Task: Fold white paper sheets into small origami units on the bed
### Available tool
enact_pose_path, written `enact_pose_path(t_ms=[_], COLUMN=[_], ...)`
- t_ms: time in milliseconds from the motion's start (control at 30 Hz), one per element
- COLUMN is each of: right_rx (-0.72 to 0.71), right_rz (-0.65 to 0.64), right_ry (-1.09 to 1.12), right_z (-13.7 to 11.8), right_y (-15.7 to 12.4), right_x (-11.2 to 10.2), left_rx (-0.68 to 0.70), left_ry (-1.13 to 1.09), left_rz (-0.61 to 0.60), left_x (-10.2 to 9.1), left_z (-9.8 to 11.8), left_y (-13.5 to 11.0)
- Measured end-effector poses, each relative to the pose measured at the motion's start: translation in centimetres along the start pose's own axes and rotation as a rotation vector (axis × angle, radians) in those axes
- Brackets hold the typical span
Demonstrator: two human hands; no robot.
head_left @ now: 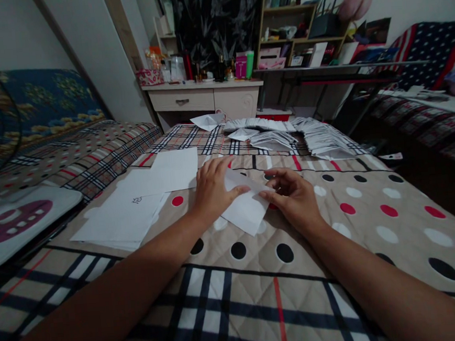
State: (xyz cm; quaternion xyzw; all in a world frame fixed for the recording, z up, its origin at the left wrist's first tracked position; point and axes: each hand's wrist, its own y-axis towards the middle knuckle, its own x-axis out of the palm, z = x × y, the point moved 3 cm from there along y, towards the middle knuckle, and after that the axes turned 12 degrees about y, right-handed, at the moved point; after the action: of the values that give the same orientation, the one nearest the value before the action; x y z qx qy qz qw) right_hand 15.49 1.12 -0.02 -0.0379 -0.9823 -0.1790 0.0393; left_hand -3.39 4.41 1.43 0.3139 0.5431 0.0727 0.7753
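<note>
A white sheet of paper (249, 213), partly folded, lies at an angle on the polka-dot bedspread between my hands. My left hand (215, 184) holds its upper left side, thumb across the paper and fingers stretched forward along the edge. At the paper's right corner, my right hand (294, 196) pinches the edge between thumb and forefinger, its other fingers curled. Left of my left hand lie loose white sheets (116, 216), overlapping, one with a small dark scribble. Part of the folded sheet is hidden under my left hand.
Rows of folded papers (325, 139) lie at the bed's far end, beside a separate folded piece (208, 121). A white and purple plastic item (22, 218) sits at the left. A cluttered dresser (201, 96) and shelves (290, 42) stand beyond the bed.
</note>
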Motion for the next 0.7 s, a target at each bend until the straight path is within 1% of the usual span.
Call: enact_pose_path(t_ms=[100, 167, 233, 300, 400, 467, 500, 567, 633, 700], right_rx=[-0.051, -0.072, -0.092, -0.109, -0.096, -0.079, -0.075, -0.084, -0.099, -0.101], right_rz=[0.069, 0.12, 0.175, 0.235, 0.312, 0.335, 0.336, 0.325, 0.299, 0.269], right_ry=[0.016, 0.044, 0.058, 0.059, 0.082, 0.099, 0.098, 0.078, 0.056, 0.063], right_z=[0.1, 0.1, 0.0, 0.0, 0.0, 0.1, 0.2, 0.2, 0.2, 0.3], right_y=[0.0, 0.1, 0.2, 0.3, 0.4, 0.5, 0.5, 0.4, 0.4, 0.4], right_x=[-0.3, -0.6, -0.9, -1.2, -1.6, -1.7, -1.7, -1.5, -1.3, -1.1], left_rx=[-0.153, -0.264, -0.376, -0.5, -0.655, -0.668, -0.659, -0.623, -0.594, -0.583], left_ry=[-0.185, -0.367, -0.538, -0.725, -1.062, -1.244, -1.294, -1.321, -1.3, -1.3], left_rz=[0.121, 0.13, 0.088, 0.025, -0.102, -0.189, -0.237, -0.371, -0.502, -0.56], left_x=[0.2, 0.8, 1.4, 1.9, 2.3, 2.3, 2.3, 2.4, 2.5, 2.7], left_z=[-1.5, -2.4, -3.1, -3.1, -2.2, -1.2, -0.7, 0.1, 0.5, 0.5], left_y=[0.4, 0.7, 0.8, 0.8, 0.4, 0.1, -0.2, -0.7, -1.1, -1.4])
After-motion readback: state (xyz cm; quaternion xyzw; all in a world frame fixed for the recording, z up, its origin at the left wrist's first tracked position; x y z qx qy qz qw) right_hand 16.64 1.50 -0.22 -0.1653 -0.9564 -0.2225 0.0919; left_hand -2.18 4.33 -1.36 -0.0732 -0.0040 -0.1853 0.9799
